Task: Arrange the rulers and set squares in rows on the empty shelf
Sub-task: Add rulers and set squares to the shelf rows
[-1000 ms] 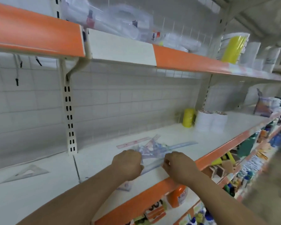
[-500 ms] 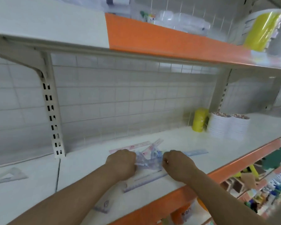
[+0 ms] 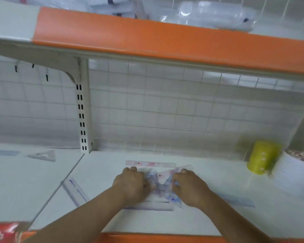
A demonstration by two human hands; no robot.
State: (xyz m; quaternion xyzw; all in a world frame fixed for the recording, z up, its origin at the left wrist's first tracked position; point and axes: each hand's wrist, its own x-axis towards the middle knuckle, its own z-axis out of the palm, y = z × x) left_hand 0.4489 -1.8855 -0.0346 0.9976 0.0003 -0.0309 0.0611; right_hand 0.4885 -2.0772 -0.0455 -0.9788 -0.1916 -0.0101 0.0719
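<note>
Rulers and set squares of clear plastic lie crossed in a loose bundle (image 3: 162, 185) on the white shelf (image 3: 112, 220), near its front edge and about midway across this section. The left hand (image 3: 131, 184) has its fingers curled onto the bundle's left side. The right hand (image 3: 189, 187) has its fingers curled onto the right side, so the bundle sits pinched between the two hands. The fingertips are blurred, and which pieces each one touches cannot be told.

Just beyond the hands a pink ruler (image 3: 150, 163) lies flat, parallel to the shelf's back. On the near side of the bundle, a long clear ruler (image 3: 151, 206) lies across under both wrists. A third clear ruler (image 3: 75, 192) lies at a slant to the left, close to the seam between shelf sections. A bluish ruler (image 3: 239, 200) lies to the right, partly behind the right forearm.

On the next section to the left, a lone set square (image 3: 43, 156) lies flat near the back. A blue ruler (image 3: 3, 152) lies further left at the picture's edge.

At the far right stands a yellow roll (image 3: 261, 159), with a white stack (image 3: 295, 174) beside it. A wire grid back panel (image 3: 165, 111) and a slotted upright (image 3: 82, 116) rise behind the shelf. Overhead, the upper shelf (image 3: 147, 39), with its orange edge strip, carries clear plastic bags (image 3: 216, 16). A red patterned packet (image 3: 3, 232) shows at the near left corner.
</note>
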